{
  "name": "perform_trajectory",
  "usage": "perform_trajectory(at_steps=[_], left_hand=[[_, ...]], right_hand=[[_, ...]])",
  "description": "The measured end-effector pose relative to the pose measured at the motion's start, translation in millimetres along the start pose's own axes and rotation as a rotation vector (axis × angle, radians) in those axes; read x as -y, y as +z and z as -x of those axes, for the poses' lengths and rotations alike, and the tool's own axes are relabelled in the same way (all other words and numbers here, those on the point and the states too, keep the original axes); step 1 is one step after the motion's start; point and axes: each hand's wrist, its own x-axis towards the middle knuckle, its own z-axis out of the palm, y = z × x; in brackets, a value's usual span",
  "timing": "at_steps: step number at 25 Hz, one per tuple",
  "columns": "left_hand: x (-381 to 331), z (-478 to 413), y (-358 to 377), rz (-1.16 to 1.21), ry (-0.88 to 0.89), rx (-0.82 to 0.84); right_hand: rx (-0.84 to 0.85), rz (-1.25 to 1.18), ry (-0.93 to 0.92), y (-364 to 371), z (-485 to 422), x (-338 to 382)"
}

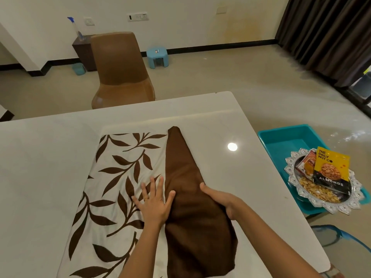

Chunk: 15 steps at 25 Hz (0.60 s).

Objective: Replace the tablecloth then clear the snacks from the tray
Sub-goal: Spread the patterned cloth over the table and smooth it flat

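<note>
One folded tablecloth (120, 177), white with brown leaves and a plain brown layer, lies on the white desk (50, 157). The left hand (154, 203) presses flat on it, fingers straight and spread. The right hand (222, 199) grips the brown fold, thumb on top. At three o'clock, one silver tray (341, 207) sits on one teal tub (281, 141) and holds two packets (306, 163) and loose snacks (317, 190). The yellow packet (331, 167) reads "THE DAILY NUT CO ALMONDS".

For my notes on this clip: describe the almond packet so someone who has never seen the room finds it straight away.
Right of the white table sits a teal tub with an ornate silver tray resting on it. The almond packet lies on that tray, topmost. Unlike the orange-red packet behind it and the pale yellow snacks beside it, it is yellow above, black below, and reads ALMONDS.
</note>
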Motion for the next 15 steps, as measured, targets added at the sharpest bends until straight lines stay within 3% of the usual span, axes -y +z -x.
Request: perform_trajectory(at_steps=[2,4,6,9,12,15], left_hand=[[-1.4,1.9,-0.6,0.032,-0.065,-0.020],[-3.8,2.6,-0.4,0.047,-0.121,-0.034],[-2.8,7.2,1.1,0.020,-0.145,-0.062],[6.4,17.9,6.0,-0.044,-0.125,-0.077],[-3.2,9.3,-7.4,-0.043,-0.124,-0.123],[-17.6,-12.5,-14.6,0.081,-0.015,-0.215]], right_hand=[[-0.122,-0.174,-0.245,1.7,3.9,-1.3],[-0.396,-0.252,-0.605,10.2,5.9,-12.4],[-0.503,-0.301,-0.755,16.0,3.3,-30.7],[-0.378,-0.409,-0.476,2.8,-10.0,-43.0],[-0.034,-0.538,-0.081,-9.0,-10.6,-13.0],[0.093,-0.561,0.060,-3.1,-11.1,17.7]])
